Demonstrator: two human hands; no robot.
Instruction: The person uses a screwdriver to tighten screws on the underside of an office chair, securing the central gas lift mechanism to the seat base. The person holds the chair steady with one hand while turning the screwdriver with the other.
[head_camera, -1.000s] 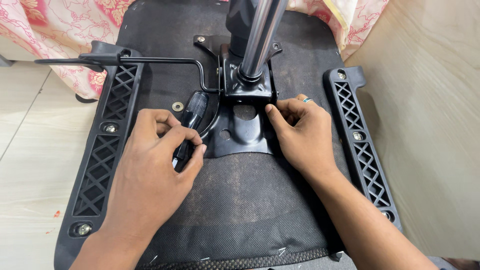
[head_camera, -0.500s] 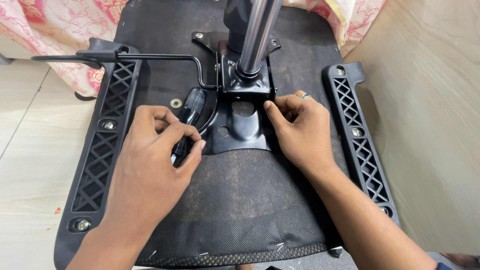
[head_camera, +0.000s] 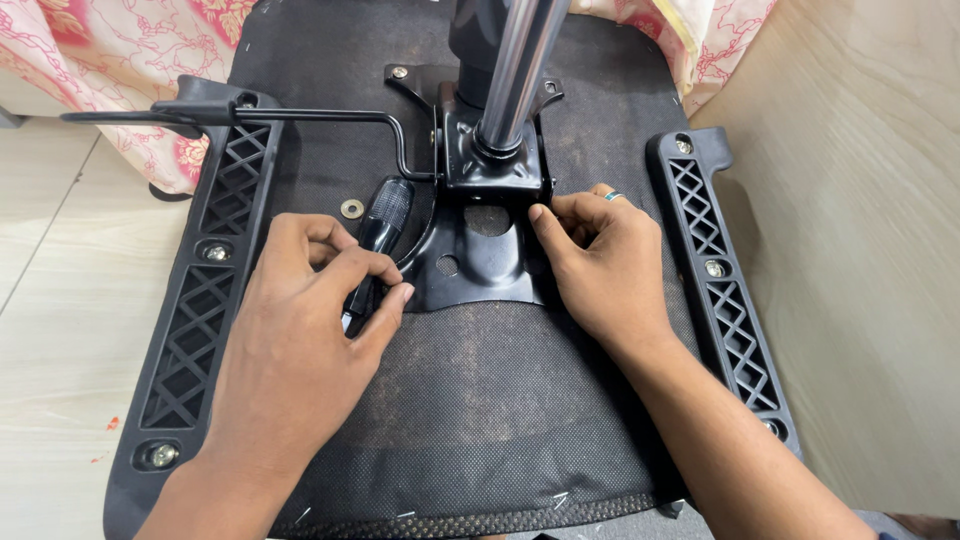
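Note:
An upturned office chair seat, covered in black fabric, lies under my hands. A black metal mechanism plate is mounted at its middle, with a shiny gas-lift cylinder rising from it. My left hand pinches a black-handled screwdriver whose shaft runs under my fingers at the plate's left edge. My right hand, wearing a ring, has its fingers curled against the plate's right edge; whether it holds anything is hidden. A small metal washer rests on the fabric above my left hand.
Black lattice armrest brackets are bolted along the left side and right side of the seat. A thin black lever rod runs left from the mechanism. Pink floral cloth lies behind, a wooden panel at right, tiled floor at left.
Both hands stay almost where they were at the plate's edges. The view has shifted slightly; the fingers of my left hand have adjusted a little on the screwdriver.

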